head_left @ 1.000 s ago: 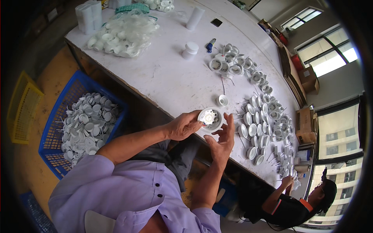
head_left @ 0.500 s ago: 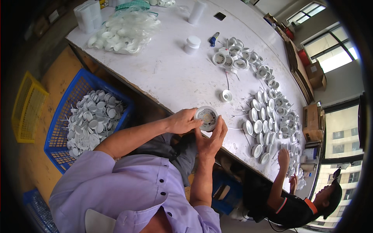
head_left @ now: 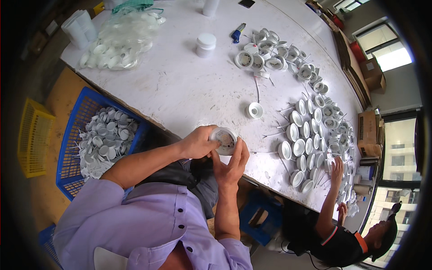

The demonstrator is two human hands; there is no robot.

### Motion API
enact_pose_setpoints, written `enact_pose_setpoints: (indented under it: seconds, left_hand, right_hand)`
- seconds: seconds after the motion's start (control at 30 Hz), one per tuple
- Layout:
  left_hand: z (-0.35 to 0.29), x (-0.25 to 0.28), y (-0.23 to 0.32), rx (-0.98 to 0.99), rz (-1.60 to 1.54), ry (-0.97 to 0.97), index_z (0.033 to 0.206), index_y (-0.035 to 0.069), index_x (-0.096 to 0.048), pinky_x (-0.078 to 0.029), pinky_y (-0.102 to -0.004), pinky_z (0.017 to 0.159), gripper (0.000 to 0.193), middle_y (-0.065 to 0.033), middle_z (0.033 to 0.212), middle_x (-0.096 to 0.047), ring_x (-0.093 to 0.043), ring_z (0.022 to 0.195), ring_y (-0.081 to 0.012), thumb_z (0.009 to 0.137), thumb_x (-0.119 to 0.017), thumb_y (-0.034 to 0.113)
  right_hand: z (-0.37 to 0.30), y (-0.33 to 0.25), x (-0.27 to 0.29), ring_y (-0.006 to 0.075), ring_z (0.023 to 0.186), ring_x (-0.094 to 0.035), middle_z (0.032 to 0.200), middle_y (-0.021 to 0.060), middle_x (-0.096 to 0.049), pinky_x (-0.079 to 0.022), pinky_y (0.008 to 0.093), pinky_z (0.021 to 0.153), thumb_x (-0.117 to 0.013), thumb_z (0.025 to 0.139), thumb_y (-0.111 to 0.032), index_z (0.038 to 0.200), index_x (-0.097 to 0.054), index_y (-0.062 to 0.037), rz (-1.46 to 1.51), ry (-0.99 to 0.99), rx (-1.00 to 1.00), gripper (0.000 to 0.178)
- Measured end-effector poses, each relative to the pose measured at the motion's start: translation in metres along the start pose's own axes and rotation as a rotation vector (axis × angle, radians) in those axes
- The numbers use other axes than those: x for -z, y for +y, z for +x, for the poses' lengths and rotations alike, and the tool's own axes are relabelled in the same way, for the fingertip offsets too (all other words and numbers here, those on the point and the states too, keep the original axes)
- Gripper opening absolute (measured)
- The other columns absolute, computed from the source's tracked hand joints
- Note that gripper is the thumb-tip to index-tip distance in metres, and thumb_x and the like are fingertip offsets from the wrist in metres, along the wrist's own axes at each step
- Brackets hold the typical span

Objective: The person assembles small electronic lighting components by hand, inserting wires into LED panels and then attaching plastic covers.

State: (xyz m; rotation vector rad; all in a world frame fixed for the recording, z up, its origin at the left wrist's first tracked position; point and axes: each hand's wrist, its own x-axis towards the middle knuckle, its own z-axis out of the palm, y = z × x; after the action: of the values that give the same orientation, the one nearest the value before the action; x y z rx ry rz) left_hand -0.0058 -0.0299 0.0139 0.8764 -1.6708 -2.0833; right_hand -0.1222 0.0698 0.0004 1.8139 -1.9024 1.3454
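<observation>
A round white downlight housing (head_left: 223, 140), its open face with small dark parts inside turned up, is held over the table's near edge. My left hand (head_left: 198, 143) grips its left side, the thumb at the rim. The fingers of my right hand (head_left: 232, 164) hold its right and lower rim. Just beyond lies a single white housing (head_left: 254, 110) with a cable running away from it. Further off, a cluster of white housings (head_left: 274, 64) rests beside a blue-handled utility knife (head_left: 237, 33). Rows of similar cabled housings (head_left: 299, 146) spread to the right.
At my left stands a blue basket (head_left: 72, 135) heaped with white round parts, beside a yellow crate (head_left: 36, 139). A plastic bag of white cups (head_left: 119, 45) and a lidded white jar (head_left: 206, 45) stand on the table (head_left: 180, 81). A co-worker (head_left: 342, 234) reaches over the right end.
The view has shifted, so the table items sit in slightly different places. Both my hands still hold the housing, at much the same spot over the edge. The co-worker's hand has moved slightly.
</observation>
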Motion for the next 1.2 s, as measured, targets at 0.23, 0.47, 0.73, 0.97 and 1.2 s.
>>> enact_pose_setpoints:
  seconds: [0.23, 0.47, 0.73, 0.97, 1.2]
  left_hand:
    - [0.043, 0.011, 0.010, 0.061, -0.079, 0.098, 0.108, -0.005, -0.054, -0.047, -0.0239, 0.049, 0.021, -0.0091, 0.086, -0.063, -0.056, 0.060, -0.0093, 0.089, -0.053, 0.004]
    - [0.035, 0.045, 0.036, 0.266, 0.047, 0.201, 0.107, -0.008, -0.053, -0.045, -0.0251, 0.046, 0.022, -0.0117, 0.085, -0.063, -0.054, 0.050, -0.0105, 0.087, -0.053, 0.002]
    - [0.020, 0.044, 0.077, 0.251, -0.076, 0.210, 0.109, -0.010, -0.052, -0.046, -0.0261, 0.046, 0.031, -0.0139, 0.088, -0.063, -0.061, 0.058, -0.0140, 0.084, -0.054, 0.008]
    - [0.024, 0.047, 0.104, 0.311, -0.194, 0.086, 0.120, -0.007, -0.046, -0.045, -0.0228, 0.045, 0.037, -0.0156, 0.104, -0.062, -0.068, 0.081, -0.0193, 0.089, -0.055, 0.012]
    - [0.040, 0.018, 0.128, 0.300, -0.139, 0.068, 0.119, -0.004, -0.047, -0.038, -0.0204, 0.043, 0.039, -0.0127, 0.099, -0.062, -0.067, 0.081, -0.0166, 0.094, -0.056, 0.023]
  right_hand:
    - [0.044, 0.030, -0.006, 0.0348, 0.105, -0.054, 0.118, 0.0204, -0.050, -0.049, 0.0387, 0.082, -0.084, 0.063, -0.008, 0.134, -0.039, 0.0011, 0.166, -0.181, -0.228, 0.085]
    - [0.096, 0.113, -0.003, 0.0367, 0.101, -0.051, 0.114, 0.0212, -0.053, -0.044, 0.0427, 0.087, -0.081, 0.065, -0.017, 0.125, -0.051, 0.0016, -0.123, -0.261, -0.319, 0.070]
    - [0.116, 0.124, -0.011, 0.0371, 0.102, -0.050, 0.114, 0.0204, -0.056, -0.043, 0.0430, 0.088, -0.080, 0.067, -0.022, 0.117, -0.057, 0.0019, -0.164, -0.479, -0.419, 0.060]
    - [0.121, 0.111, 0.000, 0.0374, 0.099, -0.056, 0.110, 0.0211, -0.059, -0.046, 0.0434, 0.086, -0.078, 0.071, -0.019, 0.113, -0.059, 0.0015, -0.179, -0.378, -0.332, 0.051]
    - [0.161, 0.059, 0.063, 0.0247, 0.087, -0.062, 0.105, 0.0159, -0.061, -0.052, 0.0328, 0.067, -0.077, 0.071, -0.010, 0.115, -0.057, 0.0003, 0.233, -0.262, -0.498, 0.050]
